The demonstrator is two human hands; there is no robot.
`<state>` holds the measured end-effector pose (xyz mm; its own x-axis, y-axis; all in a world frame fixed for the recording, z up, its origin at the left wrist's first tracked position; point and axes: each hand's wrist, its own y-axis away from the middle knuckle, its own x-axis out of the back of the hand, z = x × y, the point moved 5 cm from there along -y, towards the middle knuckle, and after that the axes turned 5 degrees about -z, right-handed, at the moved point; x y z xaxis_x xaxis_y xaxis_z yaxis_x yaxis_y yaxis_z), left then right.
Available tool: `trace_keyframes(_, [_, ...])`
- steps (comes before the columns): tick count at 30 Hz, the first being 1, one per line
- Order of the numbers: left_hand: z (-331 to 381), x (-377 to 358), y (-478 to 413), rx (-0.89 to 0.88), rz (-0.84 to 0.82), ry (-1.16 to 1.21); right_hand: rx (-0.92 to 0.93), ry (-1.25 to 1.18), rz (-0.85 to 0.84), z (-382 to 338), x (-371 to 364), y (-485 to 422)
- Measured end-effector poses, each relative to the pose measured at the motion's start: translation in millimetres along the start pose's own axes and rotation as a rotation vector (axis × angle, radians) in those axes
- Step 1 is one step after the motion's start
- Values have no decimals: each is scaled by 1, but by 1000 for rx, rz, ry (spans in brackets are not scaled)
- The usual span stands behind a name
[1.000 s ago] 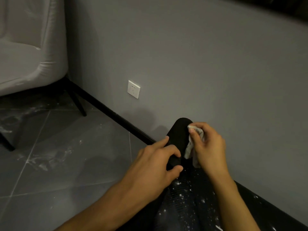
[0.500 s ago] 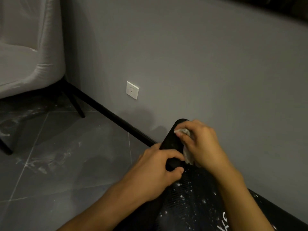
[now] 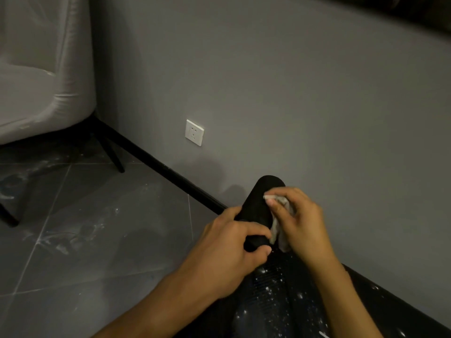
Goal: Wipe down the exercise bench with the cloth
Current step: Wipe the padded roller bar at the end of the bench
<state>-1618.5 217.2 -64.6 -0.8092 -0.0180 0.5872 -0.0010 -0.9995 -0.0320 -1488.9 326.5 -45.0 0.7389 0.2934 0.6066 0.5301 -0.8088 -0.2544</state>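
Note:
The exercise bench [image 3: 271, 296] is black and speckled with white dust, running from the bottom of the view up to a black foam roller pad [image 3: 261, 201] near the wall. My left hand [image 3: 229, 250] grips the lower end of that pad, fingers and thumb curled round it. My right hand [image 3: 300, 223] holds a small crumpled grey-white cloth [image 3: 278, 225] and presses it against the pad's right side. Part of the cloth is hidden under my fingers.
A grey wall [image 3: 317, 106] with a white socket [image 3: 194, 132] and a black skirting board [image 3: 170, 174] runs close behind the pad. A grey upholstered chair [image 3: 41, 76] on black legs stands at the far left. Dark floor tiles [image 3: 85, 240] show white smears.
My right hand with the cloth slid left from the pad's right edge onto its top side, then shifted slightly. My left hand kept its grip on the pad.

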Motion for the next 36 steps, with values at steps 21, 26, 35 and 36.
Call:
trace_keyframes(21, [3,1,3,14,-8,28,-150,-231,137,3,-7,36])
trace_keyframes(26, [1,3,6,78,6,61,-128,-227,202,-1,-14,33])
trace_keyframes(35, [-1,0,0,183,-35,135,-184,-273,205,10,-14,47])
trace_keyframes(36, [-2,-1,0,181,-31,135,-174,-324,176,8,-16,52])
